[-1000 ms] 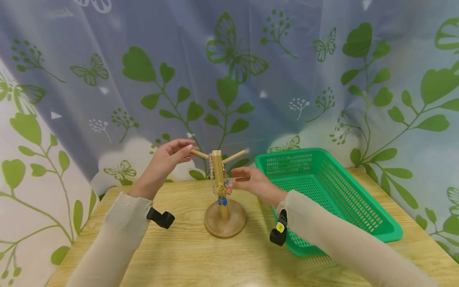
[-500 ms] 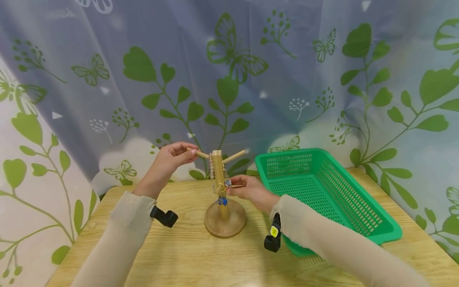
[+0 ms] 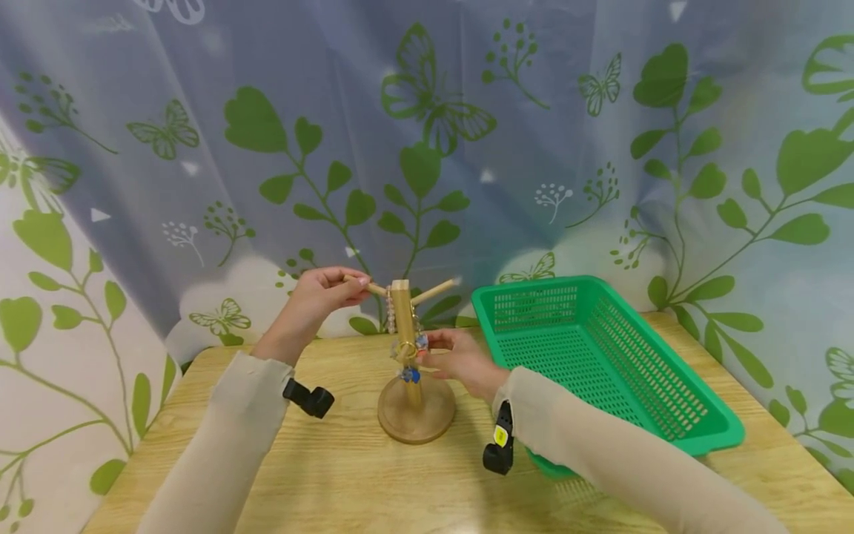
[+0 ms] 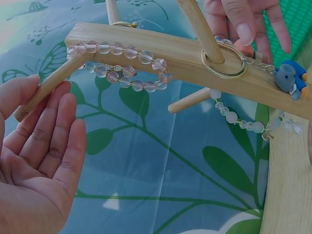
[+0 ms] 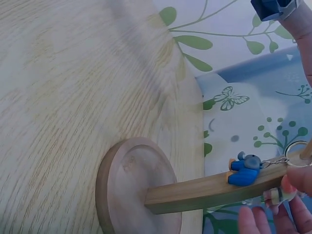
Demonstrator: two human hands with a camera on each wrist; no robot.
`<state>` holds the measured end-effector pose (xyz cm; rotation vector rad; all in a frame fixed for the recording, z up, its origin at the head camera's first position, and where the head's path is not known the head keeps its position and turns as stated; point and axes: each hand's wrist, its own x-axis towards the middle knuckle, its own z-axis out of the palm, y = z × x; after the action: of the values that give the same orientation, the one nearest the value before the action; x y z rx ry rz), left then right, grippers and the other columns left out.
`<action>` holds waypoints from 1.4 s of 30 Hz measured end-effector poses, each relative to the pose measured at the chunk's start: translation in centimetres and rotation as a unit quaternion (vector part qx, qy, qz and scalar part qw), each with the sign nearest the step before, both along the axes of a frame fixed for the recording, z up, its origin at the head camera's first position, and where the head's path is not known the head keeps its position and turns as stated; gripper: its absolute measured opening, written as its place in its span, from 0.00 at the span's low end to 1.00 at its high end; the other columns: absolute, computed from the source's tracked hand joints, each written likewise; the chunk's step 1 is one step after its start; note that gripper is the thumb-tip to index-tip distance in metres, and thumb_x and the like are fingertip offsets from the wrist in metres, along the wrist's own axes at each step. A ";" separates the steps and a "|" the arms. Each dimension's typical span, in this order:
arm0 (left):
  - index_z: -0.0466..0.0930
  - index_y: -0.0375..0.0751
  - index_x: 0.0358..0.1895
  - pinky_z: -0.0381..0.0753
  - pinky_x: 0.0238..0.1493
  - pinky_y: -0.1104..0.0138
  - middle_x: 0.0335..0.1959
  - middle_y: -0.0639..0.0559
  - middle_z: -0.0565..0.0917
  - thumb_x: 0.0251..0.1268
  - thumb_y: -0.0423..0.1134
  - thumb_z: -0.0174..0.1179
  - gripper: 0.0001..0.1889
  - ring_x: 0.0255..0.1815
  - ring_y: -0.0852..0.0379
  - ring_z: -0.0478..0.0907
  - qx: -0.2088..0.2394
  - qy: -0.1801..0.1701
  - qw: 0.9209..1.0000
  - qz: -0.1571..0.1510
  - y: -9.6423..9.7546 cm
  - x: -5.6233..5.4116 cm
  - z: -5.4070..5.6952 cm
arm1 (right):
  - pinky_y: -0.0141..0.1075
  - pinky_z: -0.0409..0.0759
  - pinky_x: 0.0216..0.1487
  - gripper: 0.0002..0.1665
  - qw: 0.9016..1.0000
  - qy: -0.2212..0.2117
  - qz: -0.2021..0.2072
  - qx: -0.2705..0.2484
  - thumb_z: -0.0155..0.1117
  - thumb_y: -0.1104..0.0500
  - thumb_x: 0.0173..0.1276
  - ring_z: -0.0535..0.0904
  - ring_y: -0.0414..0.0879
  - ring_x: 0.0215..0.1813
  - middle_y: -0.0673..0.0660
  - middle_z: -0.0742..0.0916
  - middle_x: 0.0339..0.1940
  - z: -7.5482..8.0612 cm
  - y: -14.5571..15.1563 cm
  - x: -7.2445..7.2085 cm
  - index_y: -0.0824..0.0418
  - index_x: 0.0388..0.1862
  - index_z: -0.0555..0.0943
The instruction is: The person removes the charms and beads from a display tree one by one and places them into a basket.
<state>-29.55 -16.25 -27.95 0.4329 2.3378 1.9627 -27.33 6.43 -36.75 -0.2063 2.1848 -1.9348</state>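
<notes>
A wooden peg stand (image 3: 403,319) stands upright on its round base (image 3: 416,426). My left hand (image 3: 327,295) pinches the outer end of its upper left peg (image 4: 47,88) between thumb and fingers. A bracelet of pink and clear beads (image 4: 130,52) hangs at that peg's root. My right hand (image 3: 463,363) is at the post's right side, thumb and fingers around a small coral and striped keychain charm (image 5: 276,196), partly hidden by the fingers. A blue elephant keychain (image 4: 290,78) hangs by its gold ring from a front peg. A pale beaded bracelet (image 4: 231,117) hangs from another peg.
A green perforated plastic basket (image 3: 717,426) stands to the right of the stand, under my right forearm. The light wooden table (image 3: 320,475) ends at a leaf-and-butterfly curtain (image 3: 360,111) behind. The upper right peg (image 3: 437,291) points outward above my right hand.
My right hand has moved left and slightly down, closing its thumb and fingers around the charm. My left hand has slid a little down and inward along the peg, now pinching it.
</notes>
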 end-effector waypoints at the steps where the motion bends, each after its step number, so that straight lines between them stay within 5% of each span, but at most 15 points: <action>1: 0.78 0.32 0.49 0.79 0.50 0.66 0.38 0.56 0.84 0.65 0.44 0.60 0.18 0.40 0.60 0.81 0.000 0.001 1.000 0.000 0.0 0.0 -0.1 | 0.48 0.81 0.47 0.19 1.000 0.000 -0.003 -0.002 0.63 0.70 0.62 0.80 0.49 0.47 0.64 0.80 0.52 -0.1 0.0 0.0 0.70 0.53 0.76; 26: 0.79 0.32 0.45 0.80 0.47 0.68 0.36 0.57 0.84 0.66 0.37 0.59 0.11 0.37 0.62 0.82 0.012 0.011 1.000 0.011 0.3 -0.1 -0.4 | 0.43 0.83 0.38 0.11 0.998 0.003 -0.068 -0.017 0.67 0.67 0.60 0.81 0.44 0.38 0.59 0.82 0.40 -0.2 0.0 0.0 0.66 0.39 0.75; 42: 0.80 0.34 0.43 0.80 0.48 0.68 0.33 0.57 0.84 0.66 0.37 0.59 0.09 0.38 0.61 0.83 0.037 -0.009 0.999 0.035 0.8 0.3 -0.3 | 0.42 0.82 0.44 0.10 0.999 -0.011 -0.047 -0.023 0.67 0.65 0.61 0.81 0.51 0.44 0.56 0.82 0.36 1.1 1.3 -0.2 0.64 0.37 0.74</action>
<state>-29.26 -15.49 -28.24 0.3411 2.3065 2.0815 -27.51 7.73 -35.66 -0.0905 2.1744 -2.0276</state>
